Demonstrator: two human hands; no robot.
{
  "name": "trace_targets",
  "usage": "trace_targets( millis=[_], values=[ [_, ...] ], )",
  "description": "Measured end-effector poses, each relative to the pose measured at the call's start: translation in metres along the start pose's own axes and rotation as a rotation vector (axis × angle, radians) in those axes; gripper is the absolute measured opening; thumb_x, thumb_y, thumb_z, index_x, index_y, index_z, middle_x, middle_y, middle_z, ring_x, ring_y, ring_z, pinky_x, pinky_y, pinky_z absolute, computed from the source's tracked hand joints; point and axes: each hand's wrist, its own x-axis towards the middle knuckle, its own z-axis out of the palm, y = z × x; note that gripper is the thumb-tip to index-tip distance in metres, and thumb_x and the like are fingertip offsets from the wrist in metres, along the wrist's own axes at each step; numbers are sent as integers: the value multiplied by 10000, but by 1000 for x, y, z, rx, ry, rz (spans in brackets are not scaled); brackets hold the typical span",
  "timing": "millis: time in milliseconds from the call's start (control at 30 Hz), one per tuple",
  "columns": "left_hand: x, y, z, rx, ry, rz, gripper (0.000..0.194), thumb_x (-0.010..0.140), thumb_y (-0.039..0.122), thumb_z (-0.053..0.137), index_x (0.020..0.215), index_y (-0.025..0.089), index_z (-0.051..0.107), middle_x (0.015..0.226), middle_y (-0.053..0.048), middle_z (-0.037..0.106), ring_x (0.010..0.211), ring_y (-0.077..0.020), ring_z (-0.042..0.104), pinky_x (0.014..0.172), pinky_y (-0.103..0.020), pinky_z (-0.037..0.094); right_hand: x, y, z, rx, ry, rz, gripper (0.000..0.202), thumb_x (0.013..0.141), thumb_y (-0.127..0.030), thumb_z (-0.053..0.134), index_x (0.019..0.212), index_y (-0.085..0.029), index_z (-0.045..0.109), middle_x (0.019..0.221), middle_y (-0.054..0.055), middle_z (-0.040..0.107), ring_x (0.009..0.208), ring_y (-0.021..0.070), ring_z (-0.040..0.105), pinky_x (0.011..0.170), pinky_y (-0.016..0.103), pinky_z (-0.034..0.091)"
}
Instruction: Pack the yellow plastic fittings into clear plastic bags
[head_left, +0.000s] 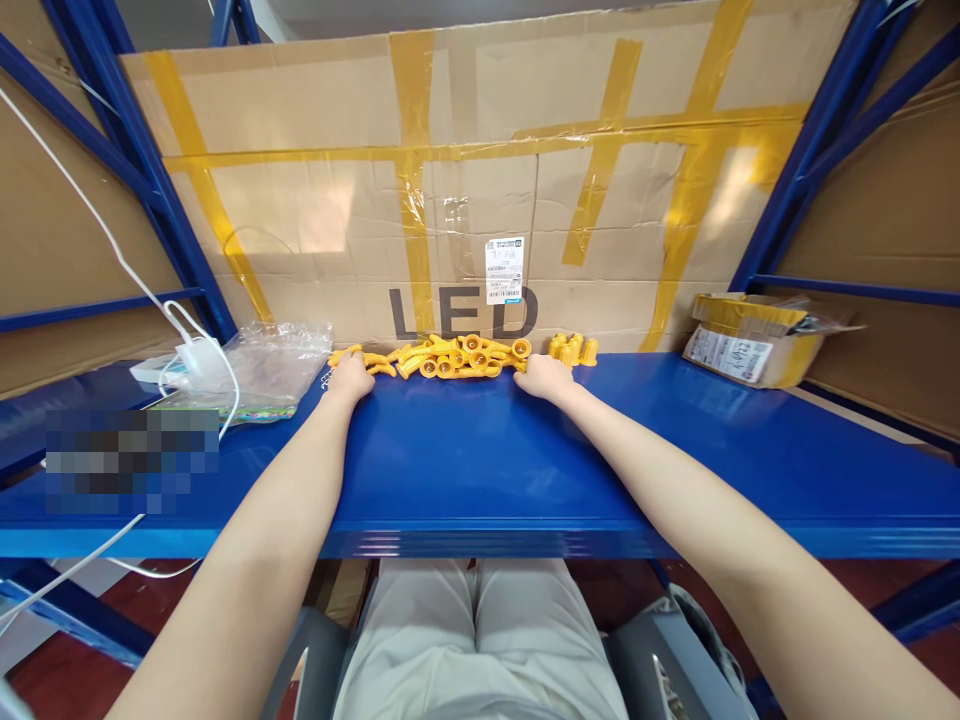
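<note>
A heap of yellow plastic pieces [457,357], curved and pipe-like with round cupped ends, lies at the back of the blue shelf. My left hand [351,379] rests at its left end, fingers curled over, beside slim curved yellow pieces [380,366] and small metal hooks [325,379]. At the heap's right end is my right hand [546,378], its fingers curled against the yellow pieces. My own hands hide what is under the fingers of each. Just behind the right hand stands a group of small yellow cup-shaped pieces [573,350].
Taped cardboard [330,230] walls off the back of the blue shelf [480,460]. On the left lie a clear plastic bag [274,360], a white plug with cables [201,362] and a blurred-out item [131,460]. A small open carton [750,345] sits at the right.
</note>
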Motion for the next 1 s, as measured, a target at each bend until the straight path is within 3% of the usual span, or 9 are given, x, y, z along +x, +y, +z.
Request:
trace_targets(
  millis=[167,267,400,500,600,700,800,900,1000],
  values=[
    [-5,16,-15,-69,91,105,479,823,117,504,1295,41,493,1425,-204,455,1324,-300,427,1098,-398,353,-1,4,-11,55,62,50,396,848,-281,482,1152,-92,651,1155,208,658,1089,337,617,841,374,481],
    [-9,33,-25,-139,189,269,495,844,113,428,1338,91,465,1425,-147,470,1339,-242,414,1134,-359,309,1,8,-17,68,112,71,364,843,-279,494,1104,-95,669,1142,209,661,1082,337,616,836,371,471],
    [-22,61,-37,-191,231,521,498,874,162,377,1368,133,437,1406,-104,497,1328,-219,423,1133,-368,311,-1,10,-26,72,231,69,353,872,-300,443,1095,-122,651,1124,186,667,1069,326,614,830,370,457],
    [-35,78,-44,-205,225,688,516,905,229,374,1414,145,382,1438,-98,462,1337,-218,410,1128,-382,313,-6,6,-31,76,324,-34,355,900,-334,406,1124,-152,613,1097,158,670,1003,306,624,796,361,451],
    [-47,90,-48,-210,205,809,548,926,320,392,1455,189,332,1472,-83,424,1342,-228,404,1113,-397,330,-12,1,-32,69,392,-229,345,913,-324,405,1156,-154,581,1113,147,657,980,286,609,777,345,431],
    [-52,95,-48,-180,180,834,559,931,380,407,1464,228,333,1493,-75,399,1332,-245,421,1090,-408,354,-16,-3,-29,9,432,-489,348,923,-277,410,1201,-136,563,1139,148,643,1028,278,574,817,350,392],
    [-52,96,-45,-129,134,790,490,951,371,376,1424,249,411,1436,-61,480,1266,-236,497,1051,-381,394,-17,-7,-25,-48,464,-679,369,933,-227,392,1257,-134,542,1125,151,641,1048,275,547,829,356,350],
    [-51,96,-43,-88,83,726,459,947,346,405,1399,276,447,1324,-35,589,1190,-221,563,996,-339,434,-18,-8,-23,-85,499,-738,395,939,-194,360,1290,-120,525,1103,161,640,1011,271,541,807,355,321],
    [-52,98,-42,-69,104,695,489,905,378,505,1382,280,461,1318,-28,595,1168,-234,576,957,-324,455,-18,-7,-22,-104,514,-745,408,950,-204,343,1305,-96,513,1105,165,637,998,265,537,807,353,303]
  ],
)
